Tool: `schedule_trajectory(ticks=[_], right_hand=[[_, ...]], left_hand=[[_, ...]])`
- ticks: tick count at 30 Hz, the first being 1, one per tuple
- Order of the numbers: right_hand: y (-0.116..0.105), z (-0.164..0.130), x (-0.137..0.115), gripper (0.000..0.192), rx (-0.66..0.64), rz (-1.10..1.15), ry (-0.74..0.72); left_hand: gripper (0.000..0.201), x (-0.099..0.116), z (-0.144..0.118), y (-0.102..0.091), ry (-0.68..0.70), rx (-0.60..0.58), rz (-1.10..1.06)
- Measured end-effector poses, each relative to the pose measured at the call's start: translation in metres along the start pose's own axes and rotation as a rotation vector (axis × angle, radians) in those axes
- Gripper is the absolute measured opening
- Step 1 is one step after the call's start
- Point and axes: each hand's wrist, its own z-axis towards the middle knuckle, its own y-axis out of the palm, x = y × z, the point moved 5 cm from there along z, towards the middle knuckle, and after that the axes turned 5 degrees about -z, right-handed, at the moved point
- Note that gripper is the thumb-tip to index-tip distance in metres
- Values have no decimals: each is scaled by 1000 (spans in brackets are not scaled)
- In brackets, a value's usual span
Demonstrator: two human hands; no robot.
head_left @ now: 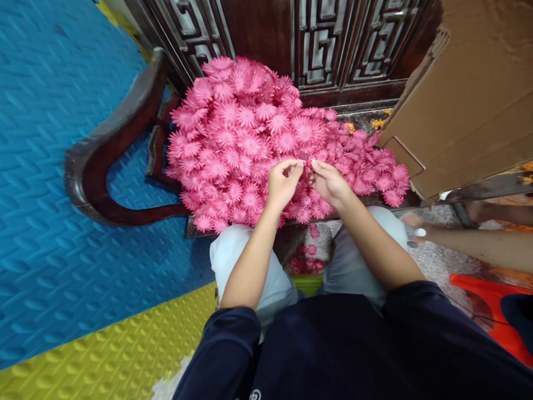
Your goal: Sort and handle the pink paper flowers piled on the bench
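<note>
A dark wooden worktop [194, 228] is carrying a broad heap of pink flowers [237, 147], with a cardboard box [470, 100] standing at the right. Over the heap's front, the left hand [285, 180] and right hand [331, 180] are nearly meeting, fingers pinching; whether they are gripping a tiny piece I cannot tell.

The left hand [283, 182] and right hand [331, 182] hover close together over pink flowers [250, 144] heaped to the front edge of the counter [199, 229].
</note>
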Motion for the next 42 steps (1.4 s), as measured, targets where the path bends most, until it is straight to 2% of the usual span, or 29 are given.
schedule_trajectory(ticks=[6, 12, 19, 23, 28, 36, 42], right_hand=[[2, -1, -3, 37, -22, -3, -36], [-2, 0, 0, 36, -12, -3, -35], [3, -1, -1, 37, -37, -24, -42], [1, -1, -2, 36, -6, -52, -36], [1, -1, -3, 40, -26, 7, -39], [-4, 0, -1, 32, 12, 35, 1], [-5, 1, 0, 25, 52, 93, 35]], left_hand=[[9, 6, -1, 1, 4, -11, 79], [15, 10, -2, -2, 51, 32, 111], [11, 11, -2, 2, 75, -59, 80], [12, 10, -1, -1, 66, -13, 94], [13, 12, -1, -4, 94, 10, 73], [19, 8, 3, -6, 55, -76, -81], [21, 12, 4, -6, 118, -148, -7]])
